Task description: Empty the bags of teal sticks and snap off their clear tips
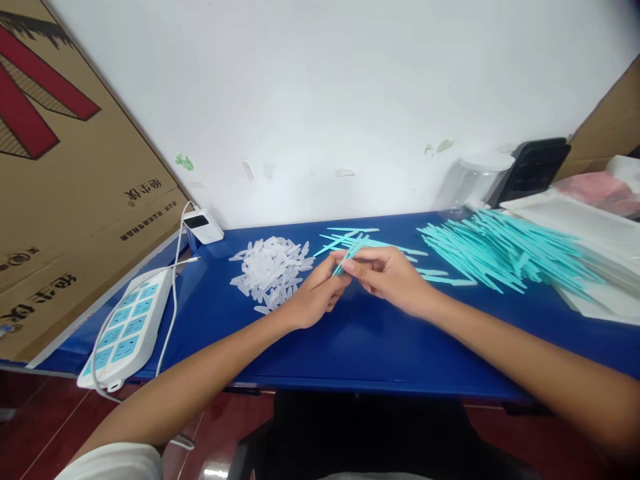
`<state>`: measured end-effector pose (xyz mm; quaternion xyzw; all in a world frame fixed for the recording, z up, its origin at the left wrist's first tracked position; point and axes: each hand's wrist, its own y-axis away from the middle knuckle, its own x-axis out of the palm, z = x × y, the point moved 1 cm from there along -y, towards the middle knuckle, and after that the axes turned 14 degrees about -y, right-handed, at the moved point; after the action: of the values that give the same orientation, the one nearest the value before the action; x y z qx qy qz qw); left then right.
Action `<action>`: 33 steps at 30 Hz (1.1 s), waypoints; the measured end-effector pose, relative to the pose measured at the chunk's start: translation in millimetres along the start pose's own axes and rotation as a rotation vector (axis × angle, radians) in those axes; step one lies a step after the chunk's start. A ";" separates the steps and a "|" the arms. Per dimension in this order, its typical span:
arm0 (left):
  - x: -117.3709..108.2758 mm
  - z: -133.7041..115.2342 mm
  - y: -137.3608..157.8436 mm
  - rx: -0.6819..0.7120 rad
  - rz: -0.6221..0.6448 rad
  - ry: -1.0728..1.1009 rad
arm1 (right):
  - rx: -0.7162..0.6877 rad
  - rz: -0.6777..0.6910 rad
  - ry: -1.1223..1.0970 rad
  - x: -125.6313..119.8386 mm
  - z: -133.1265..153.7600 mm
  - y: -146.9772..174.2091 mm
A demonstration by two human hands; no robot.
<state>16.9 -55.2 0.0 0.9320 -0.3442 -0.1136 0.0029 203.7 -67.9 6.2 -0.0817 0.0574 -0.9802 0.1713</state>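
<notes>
In front of me my left hand [319,291] and my right hand [383,275] meet over the blue table [345,350]. Both are closed, pinching a slim turquoise plastic stick [354,251] that tilts up and to the right. Parts of it are hidden by my fingers; whether there is more than one stick I cannot tell. Left of my hands lies a heap of small translucent white plastic pieces [273,270], tapered in shape. Just behind and beside my hands are several loose turquoise sticks [345,235], some with whitish ends. A larger pile of turquoise sticks [500,250] lies to the right.
A white power strip [133,327] with cables and a small white device [204,227] are at the left, by a big cardboard box [100,193]. Back right stand a clear container [477,180] and a dark phone-like object [535,163], near white plastic bags [600,250].
</notes>
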 end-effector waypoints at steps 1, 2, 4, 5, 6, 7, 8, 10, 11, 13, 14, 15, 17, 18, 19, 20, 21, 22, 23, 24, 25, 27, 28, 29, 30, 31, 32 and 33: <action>1.4 0.9 -0.1 -0.019 0.021 0.028 | 0.000 0.005 0.007 2.7 -0.7 0.5; 2.8 1.9 -0.2 -0.029 0.051 0.047 | 0.005 0.013 0.018 4.2 -0.3 0.7; 4.9 3.2 -0.1 -0.011 0.094 0.030 | 0.012 0.027 0.054 2.1 5.7 0.0; 5.5 3.2 0.2 0.025 0.086 -0.021 | 0.005 0.013 0.080 -2.6 12.2 -0.5; 5.6 2.7 0.6 0.078 0.052 -0.101 | -0.010 -0.019 0.117 -10.4 21.0 -0.9; 5.1 1.9 1.1 0.141 -0.007 -0.206 | -0.025 -0.063 0.169 -21.8 31.8 -0.9; 3.9 1.1 1.3 0.205 -0.080 -0.326 | -0.041 -0.117 0.239 -36.8 44.0 -0.3; -0.3 0.1 1.0 0.304 -0.210 -0.561 | -0.021 -0.178 0.504 -75.5 68.2 2.5; -3.2 0.4 0.1 0.332 -0.251 -0.655 | 0.032 -0.166 0.685 -97.6 77.8 4.2; -10.0 2.5 -2.5 0.353 -0.291 -0.788 | 0.175 -0.170 1.056 -142.6 89.1 7.1; -13.3 4.0 -4.0 0.355 -0.299 -0.836 | 0.271 -0.228 1.216 -163.3 90.6 7.9; -16.4 5.7 -5.5 0.355 -0.300 -0.878 | 0.375 -0.252 1.322 -180.9 89.3 8.0; -20.8 9.0 -7.9 0.350 -0.290 -0.942 | 0.505 -0.285 1.435 -204.3 82.0 6.2; -22.2 10.3 -8.7 0.350 -0.283 -0.961 | 0.514 -0.312 1.457 -209.9 77.6 4.8; -23.0 11.2 -9.4 0.349 -0.275 -0.972 | 0.492 -0.352 1.469 -211.7 73.6 3.4; -23.6 11.9 -9.7 0.347 -0.270 -0.980 | 0.452 -0.401 1.473 -210.3 70.3 2.4; -23.9 12.3 -9.9 0.343 -0.270 -0.986 | 0.410 -0.438 1.463 -206.3 67.6 2.0; -24.3 12.5 -9.9 0.338 -0.270 -0.991 | 0.373 -0.434 1.432 -200.2 65.3 2.1; -24.7 12.6 -9.9 0.333 -0.272 -0.997 | 0.353 -0.384 1.381 -192.7 63.2 2.8; -25.2 12.6 -9.8 0.329 -0.272 -1.005 | 0.356 -0.298 1.317 -184.4 61.1 3.9; -25.9 12.6 -9.8 0.327 -0.272 -1.013 | 0.378 -0.194 1.246 -175.9 59.0 5.3; -27.6 12.8 -9.9 0.325 -0.269 -1.032 | 0.460 -0.033 1.140 -160.3 55.0 8.2; -28.5 12.9 -10.1 0.325 -0.267 -1.040 | 0.505 0.010 1.118 -153.6 53.3 9.2; -29.2 13.2 -10.4 0.325 -0.264 -1.048 | 0.540 0.040 1.109 -147.6 51.8 9.7; -29.8 13.4 -10.6 0.325 -0.262 -1.054 | 0.563 0.072 1.107 -141.9 50.6 9.7; -30.1 13.6 -10.9 0.327 -0.260 -1.058 | 0.573 0.116 1.101 -136.5 49.5 9.4; -30.3 13.8 -11.0 0.332 -0.255 -1.061 | 0.575 0.167 1.091 -131.0 48.3 8.9; -30.2 13.9 -11.1 0.340 -0.249 -1.062 | 0.572 0.218 1.077 -125.3 47.0 8.4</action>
<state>-1.3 -26.3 -8.1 0.7679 -0.1994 -0.5091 -0.3338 331.2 -36.4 33.5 0.4798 -0.1214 -0.8372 0.2325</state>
